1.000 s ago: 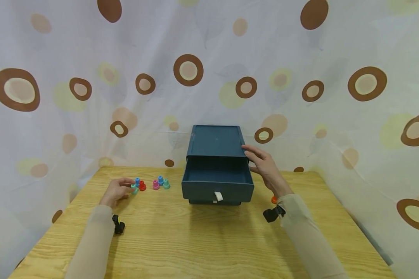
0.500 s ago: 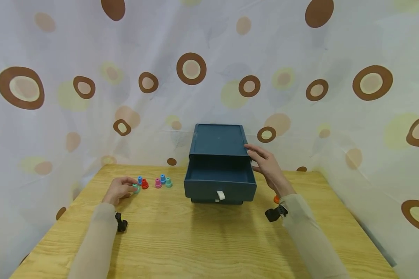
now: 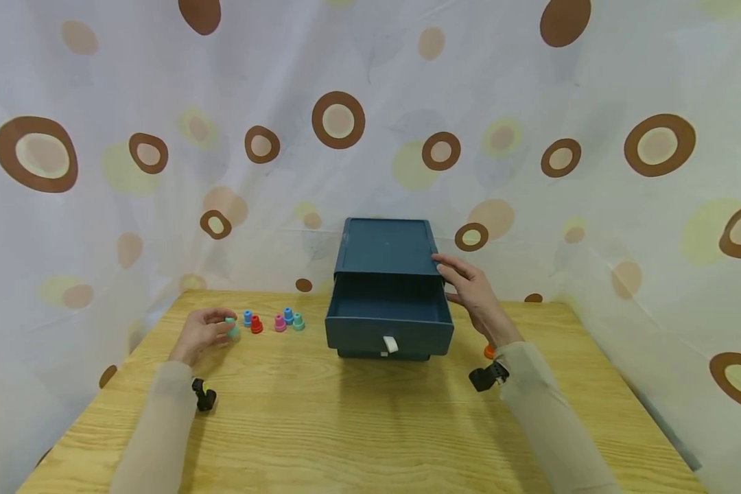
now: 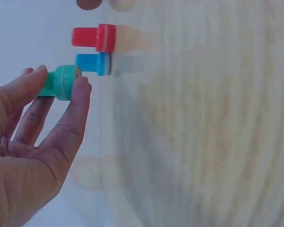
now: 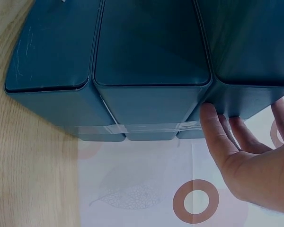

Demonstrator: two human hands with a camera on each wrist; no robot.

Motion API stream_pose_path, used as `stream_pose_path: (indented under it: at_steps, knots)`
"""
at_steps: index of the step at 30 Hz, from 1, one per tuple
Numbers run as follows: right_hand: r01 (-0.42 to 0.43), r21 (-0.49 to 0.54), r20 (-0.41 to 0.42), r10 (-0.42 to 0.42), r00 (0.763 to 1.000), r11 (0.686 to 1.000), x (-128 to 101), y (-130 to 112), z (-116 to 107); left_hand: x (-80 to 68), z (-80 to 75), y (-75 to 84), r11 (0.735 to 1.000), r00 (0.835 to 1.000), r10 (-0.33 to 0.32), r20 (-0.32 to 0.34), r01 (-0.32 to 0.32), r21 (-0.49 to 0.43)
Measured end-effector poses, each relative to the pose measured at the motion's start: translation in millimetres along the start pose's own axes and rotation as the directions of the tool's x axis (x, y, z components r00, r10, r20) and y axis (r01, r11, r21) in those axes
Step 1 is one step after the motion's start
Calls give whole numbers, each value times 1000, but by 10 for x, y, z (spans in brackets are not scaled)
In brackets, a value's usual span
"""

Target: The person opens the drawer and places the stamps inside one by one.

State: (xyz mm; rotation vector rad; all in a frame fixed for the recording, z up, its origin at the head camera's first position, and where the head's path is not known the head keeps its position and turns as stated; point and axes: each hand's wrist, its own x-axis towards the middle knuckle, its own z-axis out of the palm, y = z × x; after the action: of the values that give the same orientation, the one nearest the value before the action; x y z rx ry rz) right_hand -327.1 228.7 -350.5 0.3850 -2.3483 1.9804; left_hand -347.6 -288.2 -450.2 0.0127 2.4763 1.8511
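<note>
Teal cap: pinched in your left grip between thumb and fingers, lifted just off the bench.
Right grip: fingers relaxed and flat against the box side, holding nothing.
Drawer: pulled out and, as far as it shows, with nothing in it, between your two grips.
Done: drawer open, one cap picked up, by my reading.
Left: blue, red, pink, blue and teal caps stand just beyond your left grip; something orange lies by your right wrist.

Dark blue drawer box, teal peg, brown-ringed curtain.
</note>
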Motion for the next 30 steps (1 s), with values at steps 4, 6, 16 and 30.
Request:
stream_pose_path:
  at_steps: [4,6,16,30]
  knots:
    - [-2,-4,-8,2,1000,1000,-5,2,-34,12,38,85,999,999,38,4,-38,-10]
    - [-5,-3,-8,5,1000,1000,-6,-2,-39,12,53,126,999,999,47,3,-47,-19]
    - [-15,7,-2,15,1000,1000,-10,1,7,-8,180,282,992,997,77,-21,-79,-96]
    - [-3,12,-5,3,1000,1000,-4,14,15,-70,486,512,989,986,146,-81,-147,-13]
